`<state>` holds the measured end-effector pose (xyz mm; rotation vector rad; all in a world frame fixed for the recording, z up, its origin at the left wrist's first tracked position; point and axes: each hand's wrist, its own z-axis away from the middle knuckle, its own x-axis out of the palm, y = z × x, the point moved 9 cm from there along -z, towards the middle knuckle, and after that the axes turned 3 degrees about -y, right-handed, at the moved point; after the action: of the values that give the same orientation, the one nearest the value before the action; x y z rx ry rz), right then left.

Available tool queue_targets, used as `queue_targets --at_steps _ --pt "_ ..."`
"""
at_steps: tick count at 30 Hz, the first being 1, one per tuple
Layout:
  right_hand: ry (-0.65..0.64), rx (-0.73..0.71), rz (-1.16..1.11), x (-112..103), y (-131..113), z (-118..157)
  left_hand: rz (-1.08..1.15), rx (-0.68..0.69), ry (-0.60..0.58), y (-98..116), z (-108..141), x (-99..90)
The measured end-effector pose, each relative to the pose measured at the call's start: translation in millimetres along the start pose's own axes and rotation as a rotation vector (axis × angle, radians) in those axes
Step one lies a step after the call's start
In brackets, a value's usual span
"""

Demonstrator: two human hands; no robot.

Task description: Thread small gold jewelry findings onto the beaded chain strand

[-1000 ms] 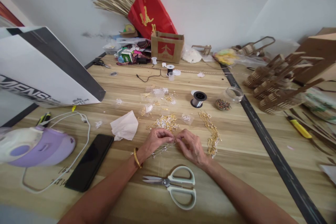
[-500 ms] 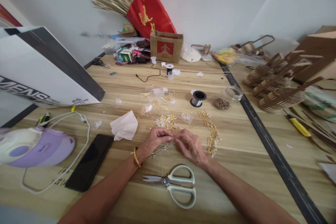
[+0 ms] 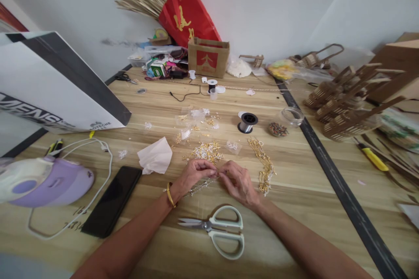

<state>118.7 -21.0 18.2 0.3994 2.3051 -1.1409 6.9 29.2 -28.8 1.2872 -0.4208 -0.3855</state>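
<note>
My left hand [image 3: 196,174] and my right hand [image 3: 238,179] meet fingertip to fingertip over the wooden table. Both are closed in a pinch at the end of a silver beaded chain [image 3: 200,187], whose rest trails under my left palm. What exactly sits between the fingertips is too small to make out. Just beyond my hands lies a heap of gold and silver beads [image 3: 206,151]. Gold chains with silver beads [image 3: 266,170] lie to the right of my right hand. Scissors [image 3: 209,229] with pale green handles rest below my hands, blades pointing left.
Left of my hands are a white tissue [image 3: 155,156], a black phone [image 3: 112,202] and a purple-white device [image 3: 55,183] with a white cable. A wire spool [image 3: 248,123] and a clear jar [image 3: 281,125] stand beyond. Small woven baskets [image 3: 343,109] and a yellow cutter [image 3: 375,158] are at right.
</note>
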Motion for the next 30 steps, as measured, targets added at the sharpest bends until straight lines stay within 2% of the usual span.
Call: queue_targets --at_steps 30 --pt "-0.003 -0.001 0.007 1.0 1.5 0.8 0.041 0.011 -0.038 -0.6 -1.4 2.3"
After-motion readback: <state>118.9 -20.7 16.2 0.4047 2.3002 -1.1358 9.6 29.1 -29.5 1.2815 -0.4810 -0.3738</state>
